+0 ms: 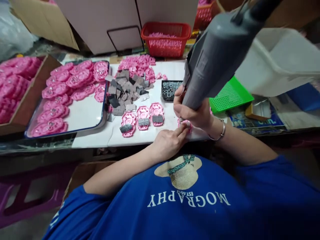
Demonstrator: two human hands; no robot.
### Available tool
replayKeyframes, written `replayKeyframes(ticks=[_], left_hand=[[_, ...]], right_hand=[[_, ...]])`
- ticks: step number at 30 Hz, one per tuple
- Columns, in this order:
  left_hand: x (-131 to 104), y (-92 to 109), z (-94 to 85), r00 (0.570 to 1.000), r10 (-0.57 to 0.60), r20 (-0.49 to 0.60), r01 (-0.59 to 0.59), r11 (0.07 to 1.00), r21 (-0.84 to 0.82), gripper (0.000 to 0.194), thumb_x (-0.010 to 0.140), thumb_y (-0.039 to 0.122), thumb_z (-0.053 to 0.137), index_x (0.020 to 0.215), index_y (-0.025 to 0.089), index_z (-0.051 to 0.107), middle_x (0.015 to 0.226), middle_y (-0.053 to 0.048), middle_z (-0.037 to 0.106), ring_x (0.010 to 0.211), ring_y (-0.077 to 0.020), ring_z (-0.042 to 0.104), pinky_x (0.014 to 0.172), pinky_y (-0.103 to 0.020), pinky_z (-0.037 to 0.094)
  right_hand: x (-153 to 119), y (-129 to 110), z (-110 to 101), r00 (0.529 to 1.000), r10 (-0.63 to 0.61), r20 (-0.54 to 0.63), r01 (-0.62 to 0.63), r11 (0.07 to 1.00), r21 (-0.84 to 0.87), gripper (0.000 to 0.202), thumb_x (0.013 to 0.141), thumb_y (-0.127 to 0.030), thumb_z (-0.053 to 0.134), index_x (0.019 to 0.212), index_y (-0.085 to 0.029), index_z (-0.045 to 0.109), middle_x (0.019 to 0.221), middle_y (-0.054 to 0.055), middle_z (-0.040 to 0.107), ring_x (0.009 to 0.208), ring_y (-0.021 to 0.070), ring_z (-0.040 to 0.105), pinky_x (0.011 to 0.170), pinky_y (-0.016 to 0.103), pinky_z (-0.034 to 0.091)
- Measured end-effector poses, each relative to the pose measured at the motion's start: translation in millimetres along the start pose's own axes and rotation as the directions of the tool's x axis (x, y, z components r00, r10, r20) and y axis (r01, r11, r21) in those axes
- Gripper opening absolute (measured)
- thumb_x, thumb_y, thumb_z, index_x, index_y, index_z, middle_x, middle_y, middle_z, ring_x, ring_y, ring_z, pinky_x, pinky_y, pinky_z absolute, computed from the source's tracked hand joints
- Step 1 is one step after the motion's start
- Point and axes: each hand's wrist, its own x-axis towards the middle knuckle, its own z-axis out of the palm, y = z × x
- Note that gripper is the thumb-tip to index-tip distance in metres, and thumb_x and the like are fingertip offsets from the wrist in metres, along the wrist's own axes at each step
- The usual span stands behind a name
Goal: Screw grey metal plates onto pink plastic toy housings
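Three pink cases (143, 114) lay beyond my left hand and off to its left, long axes running away from me, a grey plate (143, 123) across each. My left hand (167, 144) rested its fingertips on a fourth case (189, 129); I couldn't tell whether they pinched it. That case sat just below my right hand, close to both, its long axis hidden. My right hand (192, 111) was wrapped around the driver (212, 61), which leaned up rightward from that case.

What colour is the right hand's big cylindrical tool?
The cylindrical tool in the right hand is grey, best seen in the head view.
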Motion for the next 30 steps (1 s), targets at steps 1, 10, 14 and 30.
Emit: replayKeyframes(ticks=[1,10,14,30], left_hand=[[0.2,-0.1,0.1,1.000,0.000,0.010,0.000,1.000,0.005,0.041,0.100,0.037,0.044,0.130,0.013,0.059,0.130,-0.020,0.063,0.061,-0.0165,0.070,0.050,-0.027,0.052],[0.6,1.1,-1.5,1.000,-0.012,0.016,0.012,0.999,0.037,0.042,0.099,0.038,0.046,0.133,0.016,0.058,0.130,-0.018,0.063,0.062,-0.0182,0.070,0.048,-0.029,0.051],[0.4,0.5,0.2,1.000,-0.009,-0.020,0.009,1.000,0.028,0.040,0.099,0.035,0.047,0.132,0.015,0.059,0.134,-0.018,0.060,0.060,-0.0150,0.069,0.048,-0.027,0.051],[-0.3,-16.2,-5.8,0.978,-0.067,-0.196,0.053,0.996,-0.075,0.027,0.095,0.019,0.053,0.118,0.015,0.065,0.126,-0.010,0.067,0.066,-0.0129,0.069,0.052,-0.024,0.051]], right_hand=[[1.6,0.3,0.8,1.000,-0.010,0.008,0.010,1.000,-0.006,0.027,0.064,-0.038,0.067,0.073,-0.016,0.053,0.070,0.001,0.057,0.069,0.0088,0.054,0.064,0.025,0.050],[7.0,7.1,0.9,0.988,-0.096,0.123,0.085,0.992,0.095,0.025,0.069,-0.035,0.069,0.073,-0.016,0.054,0.055,-0.003,0.049,0.051,0.0052,0.046,0.050,0.022,0.040],[10.5,15.5,-6.7,0.985,-0.159,0.071,0.139,0.963,0.229,0.033,0.074,-0.031,0.068,0.100,-0.021,0.050,0.059,-0.008,0.050,0.046,0.0041,0.043,0.045,0.020,0.035],[4.0,-37.4,-56.4,0.854,-0.381,-0.354,0.363,0.924,-0.120,0.021,0.077,-0.029,0.072,0.087,-0.020,0.055,0.077,-0.002,0.055,0.052,0.0067,0.052,0.048,0.024,0.038]])
